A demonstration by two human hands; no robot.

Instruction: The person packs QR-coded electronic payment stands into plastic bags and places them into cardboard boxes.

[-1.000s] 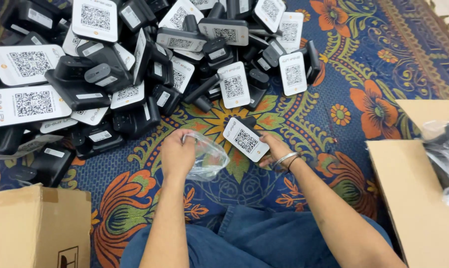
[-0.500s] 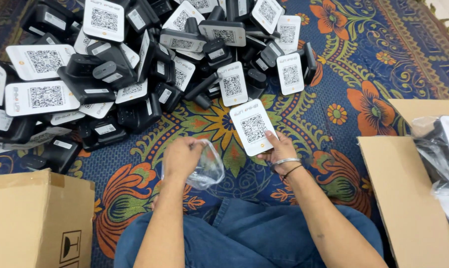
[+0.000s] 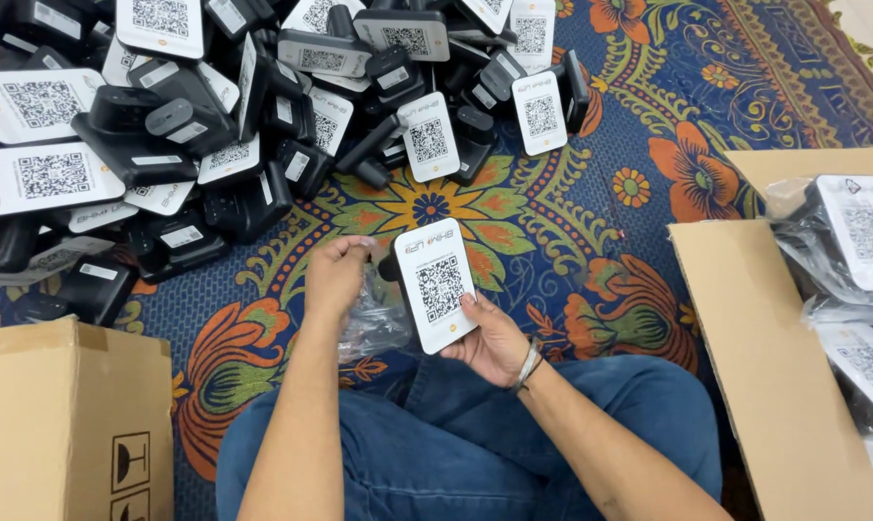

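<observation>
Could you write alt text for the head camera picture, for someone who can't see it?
Seen from above, a seated person's right hand holds a white-faced device with a square code panel, while the left hand pinches a clear plastic bag beside it. A pile of similar black devices covers a patterned rug, with cardboard boxes at both sides.

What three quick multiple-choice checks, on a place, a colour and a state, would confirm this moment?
1. Where is the closed cardboard box?
A. lower left
B. top right
C. on the lap

2. What colour is the face of the device in the right hand?
A. red
B. white
C. green

3. What does the left hand grip?
A. nothing
B. a pen
C. a clear plastic bag

Answers: 1 A, it sits beside the left knee. 2 B, the panel is white with a black code square. 3 C, its fingers pinch the crinkled film.
</observation>
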